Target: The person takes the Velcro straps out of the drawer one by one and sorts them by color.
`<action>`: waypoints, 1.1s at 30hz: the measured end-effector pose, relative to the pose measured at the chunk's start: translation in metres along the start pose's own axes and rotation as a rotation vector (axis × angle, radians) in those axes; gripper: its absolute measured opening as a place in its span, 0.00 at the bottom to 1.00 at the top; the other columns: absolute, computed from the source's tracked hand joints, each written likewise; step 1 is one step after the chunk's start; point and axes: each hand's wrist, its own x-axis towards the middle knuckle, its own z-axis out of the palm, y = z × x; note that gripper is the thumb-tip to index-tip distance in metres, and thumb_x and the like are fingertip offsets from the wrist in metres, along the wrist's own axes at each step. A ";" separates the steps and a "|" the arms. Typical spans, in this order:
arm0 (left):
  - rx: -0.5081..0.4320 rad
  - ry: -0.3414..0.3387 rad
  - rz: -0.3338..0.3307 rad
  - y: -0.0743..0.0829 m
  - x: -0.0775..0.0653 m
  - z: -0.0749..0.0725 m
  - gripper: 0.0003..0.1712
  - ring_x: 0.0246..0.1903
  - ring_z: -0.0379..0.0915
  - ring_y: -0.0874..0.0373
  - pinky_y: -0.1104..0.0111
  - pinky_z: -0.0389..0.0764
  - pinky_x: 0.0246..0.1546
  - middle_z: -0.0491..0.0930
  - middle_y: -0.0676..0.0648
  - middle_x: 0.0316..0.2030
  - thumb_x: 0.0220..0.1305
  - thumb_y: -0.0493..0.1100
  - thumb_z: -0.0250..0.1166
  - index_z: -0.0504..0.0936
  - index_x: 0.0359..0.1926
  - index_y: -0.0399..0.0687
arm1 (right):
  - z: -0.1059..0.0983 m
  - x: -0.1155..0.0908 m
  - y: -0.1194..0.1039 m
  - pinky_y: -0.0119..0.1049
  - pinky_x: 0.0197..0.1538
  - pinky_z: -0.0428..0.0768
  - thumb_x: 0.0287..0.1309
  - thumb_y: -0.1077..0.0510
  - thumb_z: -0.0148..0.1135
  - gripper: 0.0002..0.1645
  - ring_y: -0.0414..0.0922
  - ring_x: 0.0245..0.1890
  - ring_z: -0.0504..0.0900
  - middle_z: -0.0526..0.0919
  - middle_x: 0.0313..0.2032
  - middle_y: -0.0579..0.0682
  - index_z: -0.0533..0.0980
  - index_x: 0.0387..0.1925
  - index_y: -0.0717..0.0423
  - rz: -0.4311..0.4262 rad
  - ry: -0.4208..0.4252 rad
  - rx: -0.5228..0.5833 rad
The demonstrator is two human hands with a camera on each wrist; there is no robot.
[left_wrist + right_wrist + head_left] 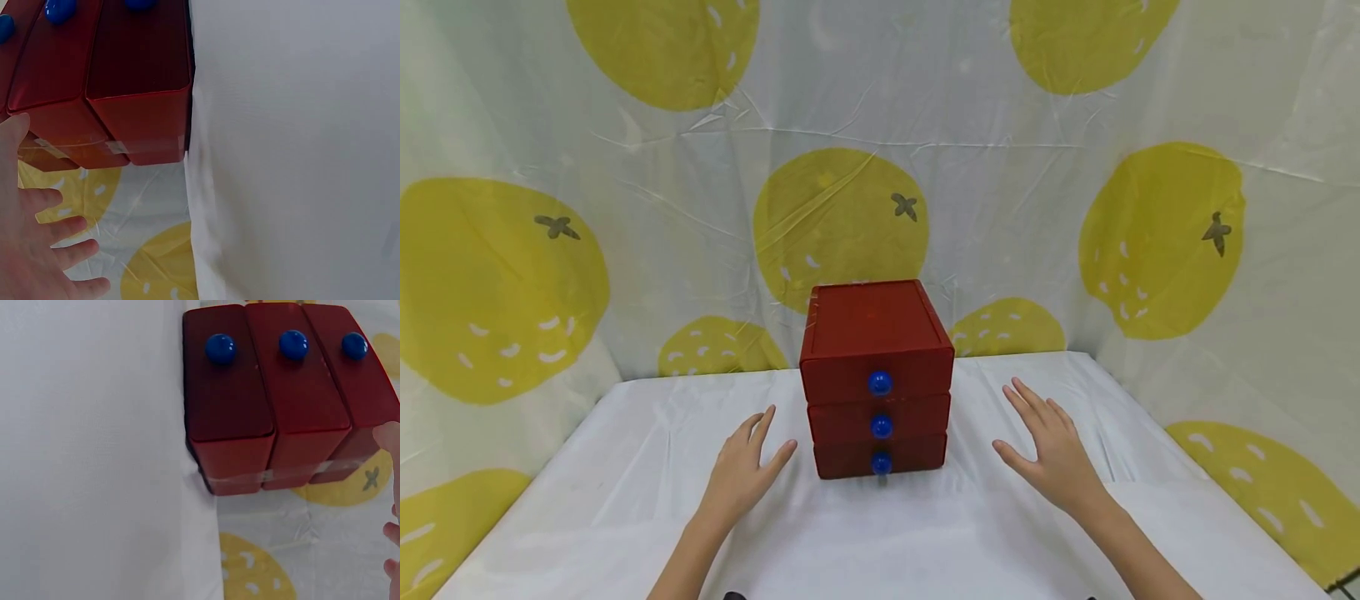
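A red drawer box [872, 321] with three stacked drawers stands in the middle of the white table, each front bearing a round blue knob [881, 383]. All three drawers look closed. To its left, my left hand [741, 468] is held with fingers spread, apart from the box and holding nothing. On the other side my right hand [1054, 457] has its fingers extended too, likewise holding nothing. Both wrist views show the box from its sides, with clear tape [281, 475] running across the drawers.
White cloth covers the table [880, 542]. Behind it and along both sides hangs a pale curtain [985, 208] printed with yellow fruit. Small dark objects [734, 596] peek in at the bottom edge of the head view.
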 end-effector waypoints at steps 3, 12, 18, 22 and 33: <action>-0.013 -0.006 -0.012 0.002 0.002 0.000 0.39 0.57 0.62 0.38 0.45 0.61 0.56 0.64 0.36 0.60 0.61 0.62 0.53 0.59 0.67 0.46 | 0.001 0.001 -0.002 0.49 0.62 0.56 0.46 0.51 0.65 0.43 0.47 0.61 0.64 0.64 0.63 0.54 0.60 0.65 0.52 -0.018 0.003 -0.006; -0.100 -0.103 -0.094 0.007 0.002 0.001 0.42 0.63 0.55 0.41 0.43 0.63 0.54 0.57 0.38 0.65 0.61 0.66 0.48 0.53 0.69 0.49 | 0.004 0.005 -0.012 0.53 0.60 0.57 0.44 0.53 0.67 0.45 0.50 0.60 0.64 0.62 0.65 0.52 0.60 0.65 0.54 -0.021 -0.009 0.027; -0.146 -0.124 -0.112 0.013 0.003 0.004 0.40 0.65 0.52 0.43 0.41 0.63 0.54 0.54 0.41 0.66 0.64 0.65 0.45 0.50 0.70 0.52 | 0.006 0.010 -0.018 0.55 0.60 0.57 0.45 0.52 0.66 0.45 0.51 0.61 0.64 0.61 0.65 0.52 0.59 0.65 0.53 -0.029 0.003 0.056; -0.163 -0.117 -0.113 0.015 0.004 0.007 0.37 0.65 0.52 0.43 0.41 0.62 0.54 0.55 0.41 0.66 0.65 0.63 0.44 0.50 0.70 0.53 | 0.008 0.014 -0.022 0.55 0.60 0.57 0.47 0.50 0.65 0.44 0.50 0.61 0.63 0.61 0.65 0.53 0.59 0.66 0.53 -0.045 0.011 0.070; -0.220 -0.084 -0.099 0.019 0.006 0.015 0.37 0.66 0.51 0.43 0.40 0.61 0.55 0.54 0.42 0.67 0.66 0.62 0.43 0.49 0.70 0.53 | 0.015 0.019 -0.027 0.54 0.60 0.57 0.55 0.43 0.58 0.41 0.51 0.61 0.63 0.59 0.67 0.51 0.57 0.67 0.52 -0.093 0.017 0.071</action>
